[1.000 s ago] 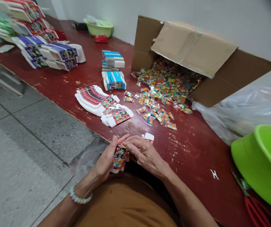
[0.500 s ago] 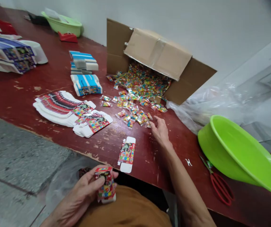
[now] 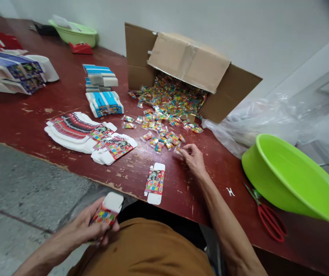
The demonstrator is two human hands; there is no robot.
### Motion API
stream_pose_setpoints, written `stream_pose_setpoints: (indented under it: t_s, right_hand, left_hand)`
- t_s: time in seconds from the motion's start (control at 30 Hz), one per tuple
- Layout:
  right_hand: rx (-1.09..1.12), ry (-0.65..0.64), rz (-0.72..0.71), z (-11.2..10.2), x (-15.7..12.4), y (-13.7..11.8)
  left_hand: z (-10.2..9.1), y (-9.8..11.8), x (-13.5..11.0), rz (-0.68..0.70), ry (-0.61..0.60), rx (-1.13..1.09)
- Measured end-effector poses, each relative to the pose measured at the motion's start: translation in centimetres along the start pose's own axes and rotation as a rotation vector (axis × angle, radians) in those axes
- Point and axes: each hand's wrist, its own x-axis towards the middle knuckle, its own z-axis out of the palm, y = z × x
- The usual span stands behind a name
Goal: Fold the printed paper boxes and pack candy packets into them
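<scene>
Left fingers (image 3: 95,230) grip box (image 3: 104,217) below flap (image 3: 114,201), likely for access; right fingers (image 3: 193,148) pinch packet (image 3: 177,150), pile (image 3: 159,146) beyond.

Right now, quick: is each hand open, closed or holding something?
Left hand: closed, holding a small red box.
Right hand: fingertips at a candy packet; whether it is gripped cannot be told.

No txt, brand or no. can be read; lettering is apparently carried by the held red box (image 3: 104,216), flat red carton (image 3: 154,181) & blue cartons (image 3: 105,102), but print's too sm./blurred.
</scene>
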Motion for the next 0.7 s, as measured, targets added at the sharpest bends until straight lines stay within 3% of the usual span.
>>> stream_pose_setpoints:
  t_s: [0.07,0.17,0.27,0.37,0.47,0.6,0.7]
  right_hand:
    - [0.111,-0.097,-0.063,0.2,-1.7,-2.3]
    - [0.331,-0.413,-0.310,1.0,-4.9,-6.1]
    - [0.316,-0.549,-0.492,2.2,-7.4,-8.6]
    - [0.298,-0.663,-0.562,3.4,-8.8,-9.3]
    - [0.347,-0.633,-0.493,3.9,-9.3,-9.3]
    - [0.526,-0.473,-0.179,3.9,-8.8,-8.8]
    - [0.706,-0.617,0.049,4.2,-8.8,-8.6]
  left_hand:
    - [1.5,1.9,0.7,0.100,0.044,-0.084]
    - [4.0,4.0,1.9,0.198,-0.009,-0.099]
    - [5.6,4.7,2.6,0.254,-0.010,-0.066]
    - [6.0,4.4,3.1,0.278,0.021,-0.075]
    - [6.0,4.1,3.4,0.318,0.069,-0.181]
    - [6.0,4.3,2.9,0.245,0.127,-0.426]
    - [6.3,4.7,2.4,0.212,0.150,-0.518]
